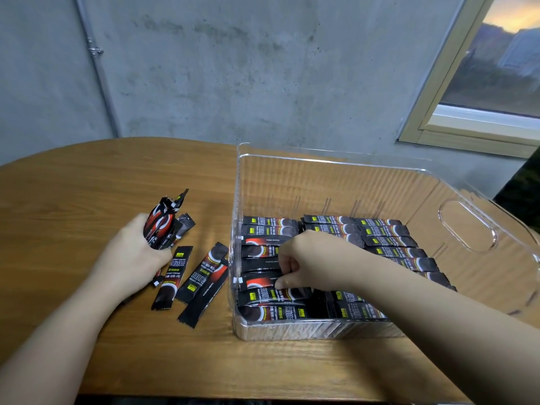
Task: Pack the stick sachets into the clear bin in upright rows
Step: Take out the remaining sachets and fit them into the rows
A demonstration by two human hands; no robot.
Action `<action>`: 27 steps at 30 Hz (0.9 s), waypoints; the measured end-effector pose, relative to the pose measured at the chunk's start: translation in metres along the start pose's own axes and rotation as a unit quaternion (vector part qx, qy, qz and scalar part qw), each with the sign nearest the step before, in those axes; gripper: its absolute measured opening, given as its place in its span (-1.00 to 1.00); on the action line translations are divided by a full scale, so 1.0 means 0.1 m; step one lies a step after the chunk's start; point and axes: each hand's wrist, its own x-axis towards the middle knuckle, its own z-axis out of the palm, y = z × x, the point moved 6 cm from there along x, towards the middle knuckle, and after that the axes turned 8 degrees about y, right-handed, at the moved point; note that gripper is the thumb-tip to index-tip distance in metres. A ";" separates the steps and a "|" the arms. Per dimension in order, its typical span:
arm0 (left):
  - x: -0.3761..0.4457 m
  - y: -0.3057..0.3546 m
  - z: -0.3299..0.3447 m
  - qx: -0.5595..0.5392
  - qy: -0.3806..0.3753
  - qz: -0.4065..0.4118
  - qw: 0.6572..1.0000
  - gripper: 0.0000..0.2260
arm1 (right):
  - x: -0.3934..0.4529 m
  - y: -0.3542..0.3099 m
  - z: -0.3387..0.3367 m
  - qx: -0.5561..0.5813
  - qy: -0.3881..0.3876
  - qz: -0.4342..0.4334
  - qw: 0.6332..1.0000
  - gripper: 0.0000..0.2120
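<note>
Inside clear bin (336,171), R hand (304,258) grip pinches a sachet (263,283) lying crosswise; L hand (131,252) clutches bundle (165,223).

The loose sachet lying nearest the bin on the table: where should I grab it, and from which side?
Take the loose sachet near its middle, coming from above with fingers across its narrow width. It lies flat and slanted on the table, partly overlapping a neighbouring sachet, so an end pinch would probably let it flop, while a mid grip should lift it level.
</note>
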 end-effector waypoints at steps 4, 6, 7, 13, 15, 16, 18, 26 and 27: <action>-0.01 0.01 0.00 0.001 0.003 -0.005 1.000 -0.79 | 0.00 -0.04 0.02 -0.004 -0.003 0.002 1.000 -0.69; -0.01 0.01 0.00 0.001 0.001 -0.010 1.000 -0.79 | 0.00 -0.05 0.02 0.000 -0.005 0.005 1.000 -0.68; -0.01 0.01 0.00 0.002 0.000 -0.010 1.000 -0.78 | 0.00 -0.06 0.01 0.002 -0.004 0.006 1.000 -0.68; -0.01 0.03 0.00 0.001 0.001 -0.007 1.000 -0.79 | -0.03 -0.05 -0.04 0.013 0.004 -0.001 1.000 -0.76; -0.02 0.03 0.00 -0.001 -0.002 -0.007 1.000 -0.79 | -0.08 -0.04 -0.03 0.033 -0.015 0.000 0.999 -0.77; -0.02 0.03 0.00 -0.003 -0.002 -0.007 1.000 -0.79 | -0.10 -0.04 -0.02 0.037 -0.025 0.000 0.999 -0.76; -0.03 0.04 -0.01 -0.005 -0.002 -0.006 1.000 -0.80 | -0.14 -0.06 0.02 0.025 -0.037 -0.003 0.999 -0.72; -0.04 0.04 -0.01 -0.002 -0.005 -0.010 1.000 -0.77 | -0.12 -0.14 0.07 0.001 -0.015 -0.006 1.000 -0.69; -0.04 0.04 -0.01 0.000 -0.004 -0.009 1.000 -0.77 | -0.11 -0.15 0.08 0.004 -0.015 -0.004 1.000 -0.69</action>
